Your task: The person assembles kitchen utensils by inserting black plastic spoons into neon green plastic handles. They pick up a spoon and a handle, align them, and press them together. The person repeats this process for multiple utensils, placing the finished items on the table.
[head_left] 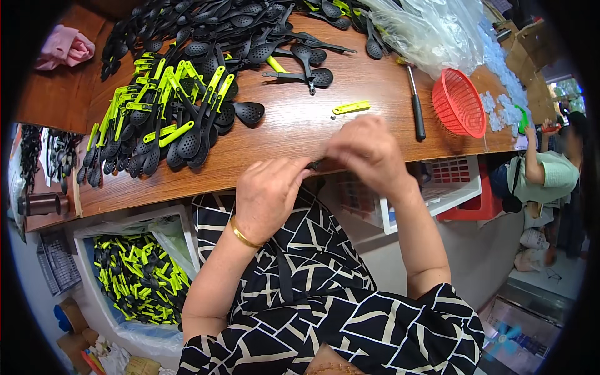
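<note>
At the table's front edge, my left hand (267,192) is closed in a pinch, a gold bangle on its wrist. A small dark end of something shows at its fingertips; the rest is hidden. Close beside it, my right hand (374,153) is bent over the table edge, its fingers smeared by motion. Just beyond that hand lies a yellow-green handle piece (351,107), with a tiny dark bit near it. To the left is a heap of black slotted spoons with yellow-green handles (194,134).
Many black spoons and ladles (244,22) are piled at the back. Rightward are a black-handled tool (418,115), a red basket (459,103) and clear plastic bags (431,37). Below left stands a bin (187,231) of yellow-green and black parts. A white crate (472,197) sits below right. Another person (550,169) works far right.
</note>
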